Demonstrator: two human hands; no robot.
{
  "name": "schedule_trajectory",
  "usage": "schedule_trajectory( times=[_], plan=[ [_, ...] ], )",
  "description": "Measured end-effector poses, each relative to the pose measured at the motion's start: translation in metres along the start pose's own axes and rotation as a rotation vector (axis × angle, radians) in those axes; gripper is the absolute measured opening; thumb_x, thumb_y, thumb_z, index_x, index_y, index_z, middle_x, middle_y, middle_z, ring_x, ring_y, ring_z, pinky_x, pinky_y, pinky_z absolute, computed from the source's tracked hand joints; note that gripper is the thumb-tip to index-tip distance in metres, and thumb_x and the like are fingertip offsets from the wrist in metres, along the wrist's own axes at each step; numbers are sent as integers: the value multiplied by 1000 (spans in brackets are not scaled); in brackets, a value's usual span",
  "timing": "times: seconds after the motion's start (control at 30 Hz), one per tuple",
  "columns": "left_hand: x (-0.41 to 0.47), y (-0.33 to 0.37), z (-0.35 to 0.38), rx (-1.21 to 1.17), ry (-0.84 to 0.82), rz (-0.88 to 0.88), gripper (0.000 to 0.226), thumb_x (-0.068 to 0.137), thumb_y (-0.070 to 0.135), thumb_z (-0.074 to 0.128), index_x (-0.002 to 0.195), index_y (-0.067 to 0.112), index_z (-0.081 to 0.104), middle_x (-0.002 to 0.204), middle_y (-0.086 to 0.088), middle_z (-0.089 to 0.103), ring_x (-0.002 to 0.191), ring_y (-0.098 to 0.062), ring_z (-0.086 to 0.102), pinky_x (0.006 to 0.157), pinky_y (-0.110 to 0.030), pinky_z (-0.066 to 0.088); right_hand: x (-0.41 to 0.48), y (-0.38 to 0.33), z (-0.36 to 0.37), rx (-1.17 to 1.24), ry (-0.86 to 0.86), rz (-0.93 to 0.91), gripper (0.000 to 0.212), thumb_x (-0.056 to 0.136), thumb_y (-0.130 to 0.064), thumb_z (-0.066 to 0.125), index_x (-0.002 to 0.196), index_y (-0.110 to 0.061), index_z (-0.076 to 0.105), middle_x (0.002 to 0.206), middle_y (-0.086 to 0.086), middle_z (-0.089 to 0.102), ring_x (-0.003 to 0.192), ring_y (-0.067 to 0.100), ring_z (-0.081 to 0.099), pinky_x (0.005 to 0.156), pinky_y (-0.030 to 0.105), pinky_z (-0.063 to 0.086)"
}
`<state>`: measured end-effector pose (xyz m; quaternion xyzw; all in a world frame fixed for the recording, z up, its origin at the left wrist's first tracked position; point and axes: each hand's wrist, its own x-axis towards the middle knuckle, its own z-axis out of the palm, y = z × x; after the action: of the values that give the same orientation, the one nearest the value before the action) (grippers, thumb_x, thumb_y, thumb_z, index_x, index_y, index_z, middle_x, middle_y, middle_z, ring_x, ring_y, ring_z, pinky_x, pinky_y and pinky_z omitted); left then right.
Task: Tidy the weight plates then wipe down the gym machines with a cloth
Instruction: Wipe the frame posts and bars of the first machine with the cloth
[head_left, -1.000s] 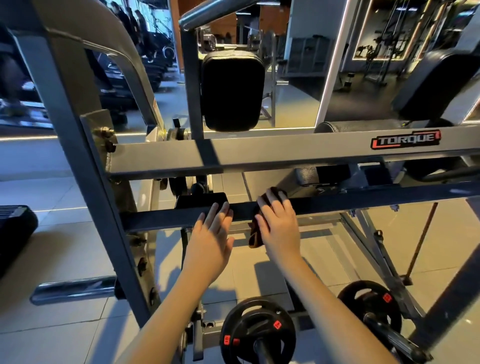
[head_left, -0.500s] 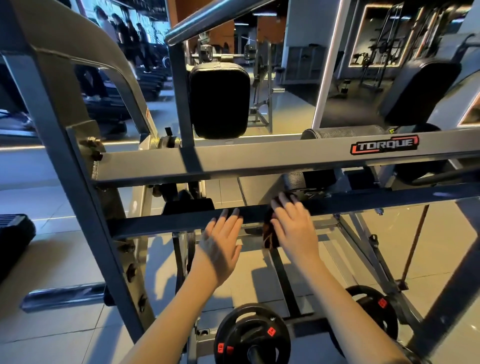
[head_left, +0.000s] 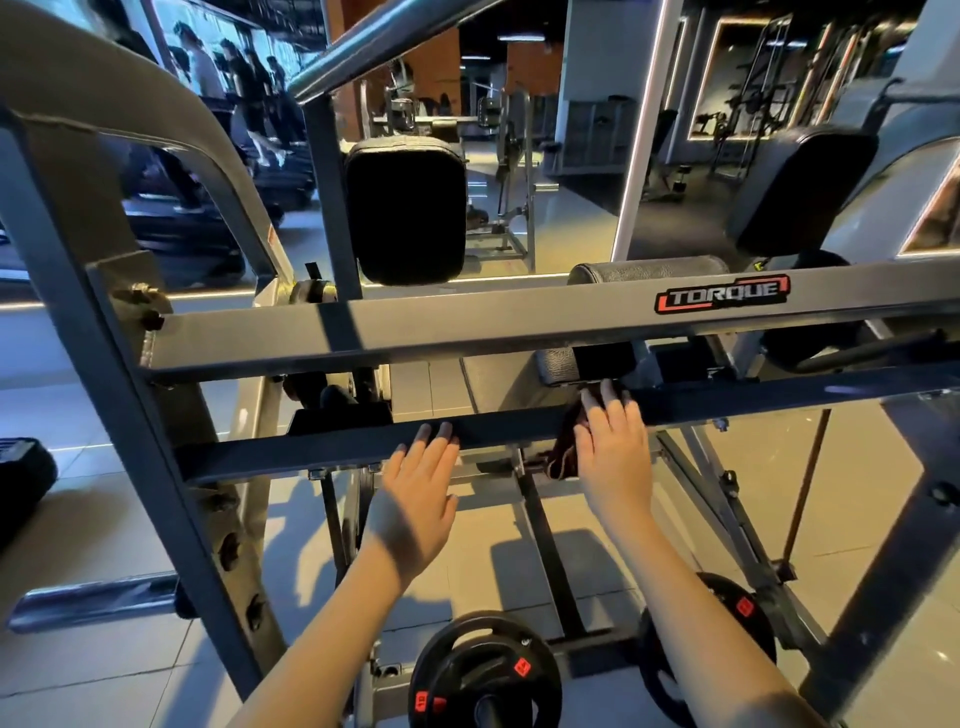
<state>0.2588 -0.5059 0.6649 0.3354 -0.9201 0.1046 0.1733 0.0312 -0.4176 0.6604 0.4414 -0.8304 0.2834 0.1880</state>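
A grey gym machine frame fills the view, with a dark lower crossbar (head_left: 332, 452) running left to right. My right hand (head_left: 613, 447) presses a dark brown cloth (head_left: 566, 452) flat against that bar, fingers straight over its top edge. To its left, my left hand (head_left: 415, 493) lies open with its fingertips resting on the same bar. Two black weight plates (head_left: 483, 670) (head_left: 727, 613) with red labels sit on pegs low on the frame, below my forearms.
An upper grey crossbar with a TORQUE logo (head_left: 722, 296) runs above my hands. Black pads (head_left: 405, 208) (head_left: 800, 187) stand behind it. A slanted grey upright (head_left: 130, 415) is at left, a chrome bar (head_left: 88, 597) lies low left. People on treadmills (head_left: 234, 78) at far left.
My right hand has slid the cloth rightward along the lower crossbar. My left hand has followed to the right along the same bar.
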Motion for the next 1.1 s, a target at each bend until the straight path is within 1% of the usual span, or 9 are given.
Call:
schedule_trajectory(
  times=[0.1,0.23,0.3,0.5,0.6,0.7,0.8,0.9,1.1],
  plan=[
    [1,6,-4,0,-21,-26,68,69,31,82,129,8,58,137,-11,55,127,-32,52,99,-48,44,-9,-30,7,-46,-2,89,41,99,-25,44,137,-12,51,147,11,45,144,32,28,116,46,25],
    [6,13,-8,12,-41,-41,61,74,30,78,129,8,59,135,-10,57,126,-32,53,100,-46,44,-15,-16,5,5,-124,-287,48,98,-28,46,145,-20,43,149,3,42,144,27,27,116,43,26],
    [11,19,-13,15,-55,-65,57,81,31,70,132,9,56,138,-10,55,128,-30,50,104,-45,41,-2,14,-4,-29,-138,-339,46,99,-28,48,144,-21,45,147,2,44,141,26,32,115,46,32],
    [33,57,-22,-125,-117,36,63,101,30,42,154,21,9,162,3,8,148,-16,6,118,-33,-1,6,11,-10,-120,-62,112,43,100,-26,46,141,-14,46,151,11,39,145,32,24,118,44,22],
    [45,80,-20,-169,-103,73,65,99,29,46,154,21,11,161,3,10,148,-16,8,119,-33,2,-7,1,2,-67,-27,-150,43,90,-22,64,131,-13,58,139,11,53,135,35,42,108,48,41],
    [53,91,-15,-144,-113,64,64,98,29,48,153,21,15,160,4,16,147,-16,13,121,-35,8,1,38,-5,-85,-32,-348,51,84,-20,70,133,-15,56,135,8,55,131,31,45,103,46,44],
    [53,93,-14,-126,-133,44,64,98,28,48,153,21,15,161,3,13,148,-16,10,120,-35,7,7,61,-10,-134,-9,-114,52,89,-19,67,138,-14,52,145,10,48,138,33,39,111,48,37],
    [52,95,-14,-133,-144,26,65,98,29,48,153,22,14,161,3,10,148,-17,9,120,-35,6,4,35,-1,-99,-20,117,51,96,-22,54,146,-13,41,156,11,33,147,33,22,117,43,13],
    [53,99,-14,-136,-151,5,66,97,27,50,153,20,15,161,3,10,149,-18,6,120,-35,5,1,62,-4,-48,41,-292,56,83,-16,72,136,-11,54,145,10,49,136,31,38,108,44,38]
  ],
)
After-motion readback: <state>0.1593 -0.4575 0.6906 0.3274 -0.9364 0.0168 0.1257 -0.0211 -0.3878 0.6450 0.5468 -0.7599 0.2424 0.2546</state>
